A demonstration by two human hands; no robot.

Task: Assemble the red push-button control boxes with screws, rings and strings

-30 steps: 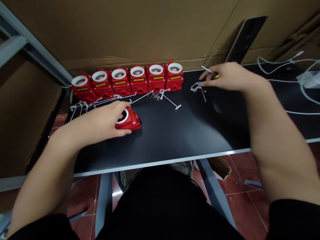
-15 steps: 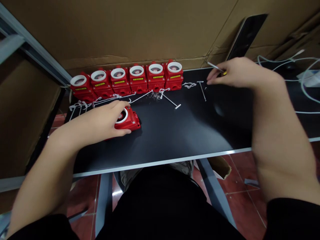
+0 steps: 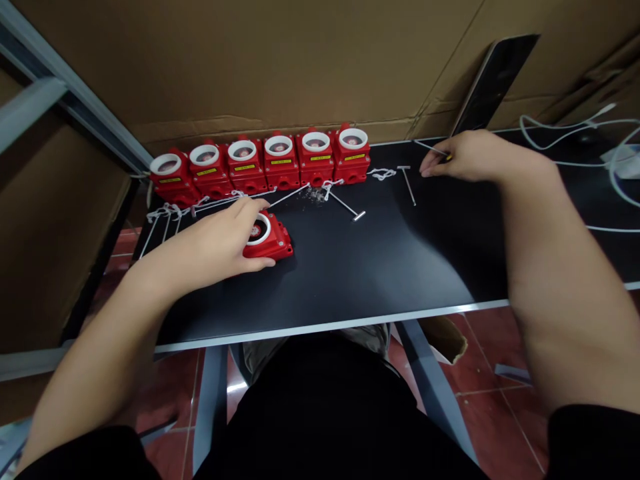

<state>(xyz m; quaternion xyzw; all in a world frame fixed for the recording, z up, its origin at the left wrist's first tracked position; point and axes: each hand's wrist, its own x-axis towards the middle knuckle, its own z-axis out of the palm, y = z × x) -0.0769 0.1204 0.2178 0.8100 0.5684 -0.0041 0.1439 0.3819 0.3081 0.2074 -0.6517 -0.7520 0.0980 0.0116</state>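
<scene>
My left hand (image 3: 220, 237) is wrapped over a loose red box with a white ring (image 3: 267, 239) lying on the black table (image 3: 380, 267). Behind it stands a row of several like red boxes (image 3: 265, 163) against the cardboard wall. At the back right, my right hand (image 3: 463, 155) is closed on a thin screwdriver with a yellow handle (image 3: 433, 149), its metal shaft pointing left. Just left of that hand lie a small metal T-shaped key (image 3: 409, 183) and a bundle of white string (image 3: 383, 175).
A second T-shaped key (image 3: 350, 207) on white string (image 3: 200, 203) lies before the row. A dark flat panel (image 3: 495, 77) leans on the cardboard (image 3: 300, 60). White cables (image 3: 590, 133) trail at the right. A metal frame bar (image 3: 65, 87) runs at the left.
My right hand let go of the string bundle near the key and drew back to the right with the screwdriver. The left hand stays on the loose red box.
</scene>
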